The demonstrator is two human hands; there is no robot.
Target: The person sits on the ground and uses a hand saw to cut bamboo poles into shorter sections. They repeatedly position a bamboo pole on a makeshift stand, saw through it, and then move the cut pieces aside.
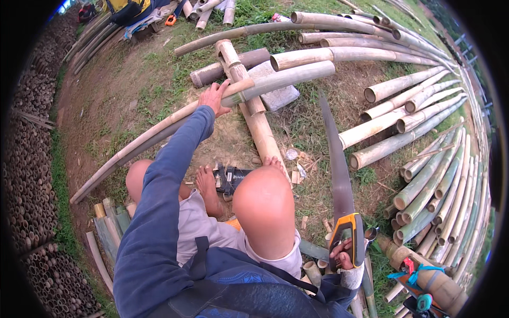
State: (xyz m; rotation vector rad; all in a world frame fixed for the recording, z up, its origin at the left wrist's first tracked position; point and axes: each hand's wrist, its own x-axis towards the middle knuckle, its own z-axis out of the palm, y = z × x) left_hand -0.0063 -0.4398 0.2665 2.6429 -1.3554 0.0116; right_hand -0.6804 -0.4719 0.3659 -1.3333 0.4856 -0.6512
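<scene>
My left hand reaches forward and grips a long bamboo pole, thumb on the near side and fingers over the top. A greyer bamboo pole runs along beside it, its cut end out to the right. Both rest across a notched bamboo support that lies away from me on the ground. At my right side, my right hand is closed around the orange and black handle of a hand saw. Its blade points forward and stands apart from the poles. A glove or cuff covers the right wrist.
Cut bamboo poles lie fanned out at the right, with another pile nearer. A stone block sits behind the support. Stacked bamboo pieces line the left. A thick bamboo piece bears small tools. My bare foot is below.
</scene>
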